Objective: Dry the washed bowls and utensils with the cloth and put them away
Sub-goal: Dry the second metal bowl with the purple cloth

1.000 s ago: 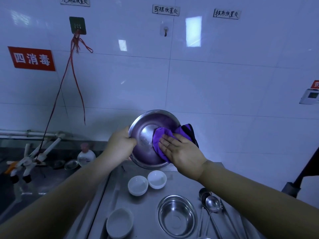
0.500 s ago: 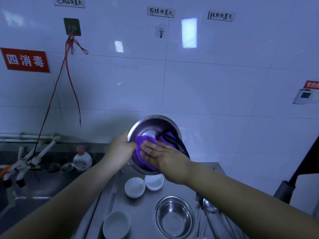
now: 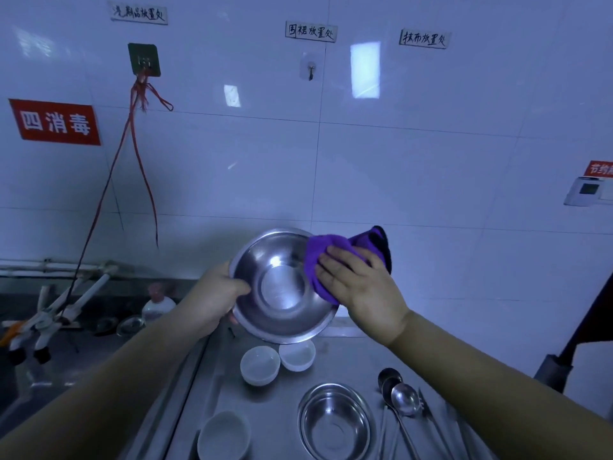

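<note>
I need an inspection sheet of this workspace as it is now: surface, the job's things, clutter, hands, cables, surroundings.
Surface: steel counter, bare metal between the dishes.
Job's things: large round steel bowl held tilted above the counter; purple cloth on its right rim; three small white bowls, a smaller steel bowl, and long-handled steel spoons on the counter.
Clutter: white bottle with pink cap by the sink at left.
Hands: left hand grips the large bowl's left rim; right hand presses the cloth with straight fingers.
Cables: red cord hanging from a wall hook.
Surroundings: white tiled wall, red sign, paper labels.
</note>
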Demonstrator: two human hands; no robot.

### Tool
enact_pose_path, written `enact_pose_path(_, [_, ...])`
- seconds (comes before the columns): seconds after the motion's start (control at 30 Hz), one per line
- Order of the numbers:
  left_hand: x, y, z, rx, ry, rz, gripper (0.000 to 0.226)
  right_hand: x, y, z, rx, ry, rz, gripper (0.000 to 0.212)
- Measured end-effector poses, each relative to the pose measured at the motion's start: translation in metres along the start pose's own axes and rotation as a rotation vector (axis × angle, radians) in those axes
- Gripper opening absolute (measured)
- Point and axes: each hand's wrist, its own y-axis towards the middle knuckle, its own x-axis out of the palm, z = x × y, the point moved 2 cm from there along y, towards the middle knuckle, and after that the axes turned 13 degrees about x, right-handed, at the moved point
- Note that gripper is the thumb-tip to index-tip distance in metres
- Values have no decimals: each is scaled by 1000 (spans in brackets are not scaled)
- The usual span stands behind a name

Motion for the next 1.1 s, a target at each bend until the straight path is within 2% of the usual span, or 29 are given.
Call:
enact_pose_path(0.07, [5, 2, -7, -62, -70, 68, 18, -1, -4, -7, 136, 125, 40, 42])
enact_pose_path(0.1, [9, 4, -10, -94, -90, 92, 19, 0, -7, -14, 144, 178, 34, 43])
enact_pose_path(0.2, [18, 8, -12, -148, -71, 120, 24, 4, -16, -38, 37, 284, -61, 38])
enact_pose_path(0.3, [23, 7, -10, -172, -23, 60, 21, 6, -21, -39, -19, 281, -149, 32])
enact_pose_path(0.43, [25, 5, -5, -226, -45, -109, 7, 8, -22, -27, -28, 249, -220, 22])
enact_pose_path(0.5, [22, 8, -4, -211, 32, -181, 37, 6, -23, -22, 49, 347, -300, 20])
enact_pose_path(0.53, [19, 9, -3, -168, 137, -216, 52, 5, -22, -19, 102, 430, -355, 21])
enact_pose_path(0.6, [11, 11, 2, 71, 508, -315, 66, 4, -20, -11, 198, 594, -456, 24])
enact_pose_path(0.67, [12, 8, 10, 373, 712, -455, 52, 5, -19, -2, 300, 709, -541, 21])
enact_pose_path(0.7, [14, 7, 13, 446, 718, -524, 39, 6, -18, 3, 357, 760, -574, 19])
enact_pose_path(0.77, [17, 5, 15, 481, 684, -583, 14, 5, -15, 9, 432, 853, -601, 19])
enact_pose_path(0.83, [18, 4, 17, 466, 628, -564, 11, 2, -12, 12, 480, 906, -535, 25])
enact_pose_path(1.0, [25, -2, 8, 266, 210, -333, 17, -3, -14, 15, 930, 851, -20, 38])
enact_pose_path(1.1, [39, -8, 6, 150, 10, -134, 18, -5, -12, 5, 843, 712, 66, 24])
